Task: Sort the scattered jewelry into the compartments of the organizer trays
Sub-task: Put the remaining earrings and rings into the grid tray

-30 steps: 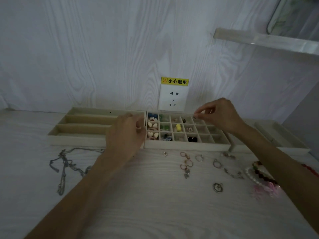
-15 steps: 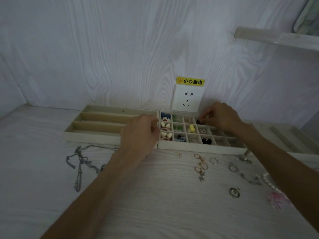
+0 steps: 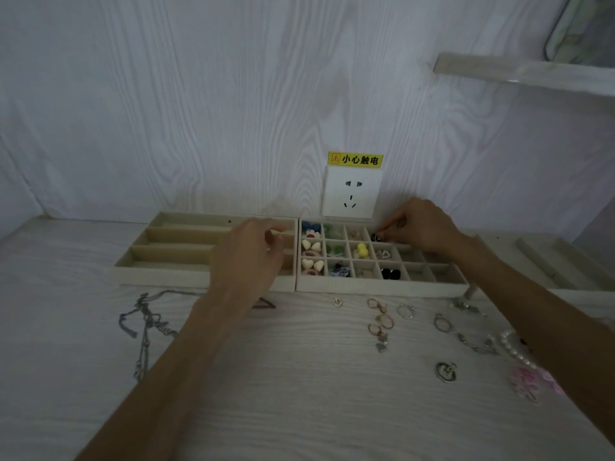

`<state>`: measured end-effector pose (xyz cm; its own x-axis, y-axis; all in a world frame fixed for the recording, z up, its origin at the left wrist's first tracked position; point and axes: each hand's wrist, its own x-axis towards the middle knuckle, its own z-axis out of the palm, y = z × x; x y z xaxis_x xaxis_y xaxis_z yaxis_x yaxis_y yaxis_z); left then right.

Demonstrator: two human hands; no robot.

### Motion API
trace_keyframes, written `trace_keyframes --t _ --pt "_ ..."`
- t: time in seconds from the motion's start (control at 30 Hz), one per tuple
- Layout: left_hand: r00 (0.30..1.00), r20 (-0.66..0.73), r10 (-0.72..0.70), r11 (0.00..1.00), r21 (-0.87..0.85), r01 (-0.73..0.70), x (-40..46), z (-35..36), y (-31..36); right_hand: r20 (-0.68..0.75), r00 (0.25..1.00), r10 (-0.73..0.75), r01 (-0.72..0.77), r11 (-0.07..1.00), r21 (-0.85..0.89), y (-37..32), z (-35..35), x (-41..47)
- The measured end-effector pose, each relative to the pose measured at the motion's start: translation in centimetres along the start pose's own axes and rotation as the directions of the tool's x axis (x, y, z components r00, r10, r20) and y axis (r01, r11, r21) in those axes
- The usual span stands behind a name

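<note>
A beige grid tray [image 3: 382,287] stands against the wall, its left compartments holding heart-shaped, green, yellow, blue and black earrings. My right hand [image 3: 422,227] reaches over its back row and pinches a small black earring [image 3: 376,237] low inside a back compartment. My left hand [image 3: 246,257] hovers with loosely curled fingers over the right end of the long-slot tray [image 3: 159,274] and holds nothing I can see. Loose rings [image 3: 381,322], a small charm [image 3: 337,301], a silver chain necklace [image 3: 146,324] and a bracelet [image 3: 472,341] lie on the table in front.
A third tray [image 3: 539,261] sits at the far right. A pearl bracelet [image 3: 512,347], a pink ornament [image 3: 529,384] and a round silver pendant [image 3: 446,371] lie by my right forearm. A wall socket [image 3: 352,191] is behind the trays, a shelf [image 3: 525,73] above right.
My right hand has come down from above the grid tray into its back row with the small black earring. My left hand stays over the long-slot tray. The view shifted.
</note>
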<state>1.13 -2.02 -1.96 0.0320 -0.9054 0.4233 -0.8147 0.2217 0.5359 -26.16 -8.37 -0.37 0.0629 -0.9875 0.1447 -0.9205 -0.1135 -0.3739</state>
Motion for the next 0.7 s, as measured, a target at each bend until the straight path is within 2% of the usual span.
trace_keyframes --t 0.07,0.17,0.27,0.3,0.37,0.47,0.63,0.7 --pt "1.0 -0.02 -0.007 0.998 -0.058 0.005 0.5 -0.9 -0.4 -0.012 1.0 -0.021 0.021 1.0 0.01 0.0 -0.6 -0.1" --pt "0.993 -0.088 0.081 0.973 -0.207 -0.097 1.8 -2.8 -0.3 0.06 0.995 -0.086 0.087 0.996 -0.022 0.5 -2.5 -0.1" --pt "0.961 0.057 0.272 0.948 -0.188 -0.257 4.3 -2.6 2.4 0.233 0.963 -0.132 0.149 0.987 -0.056 1.1 -4.3 -0.3" --pt "0.923 0.143 0.357 0.931 -0.13 -0.34 5.2 -2.0 3.7 0.286 0.948 -0.141 0.172 0.981 -0.085 1.0 -4.6 -0.3" --pt "0.801 0.354 0.482 0.855 0.007 -0.518 6.9 -0.1 6.6 0.366 0.92 -0.139 0.21 0.964 -0.162 0.7 -4.5 -0.2" --pt "0.631 0.58 0.516 0.702 0.136 -0.699 8.7 2.8 9.7 0.398 0.908 -0.127 0.245 0.933 -0.262 0.6 -4.2 0.0" --pt "0.495 0.756 0.428 0.574 0.196 -0.795 9.5 4.9 10.7 0.435 0.886 -0.159 0.3 0.913 -0.278 1.0 -3.8 0.9" --pt "0.469 0.781 0.413 0.542 0.203 -0.816 9.5 5.3 10.7 0.446 0.878 -0.173 0.319 0.906 -0.277 1.1 -3.7 1.0"
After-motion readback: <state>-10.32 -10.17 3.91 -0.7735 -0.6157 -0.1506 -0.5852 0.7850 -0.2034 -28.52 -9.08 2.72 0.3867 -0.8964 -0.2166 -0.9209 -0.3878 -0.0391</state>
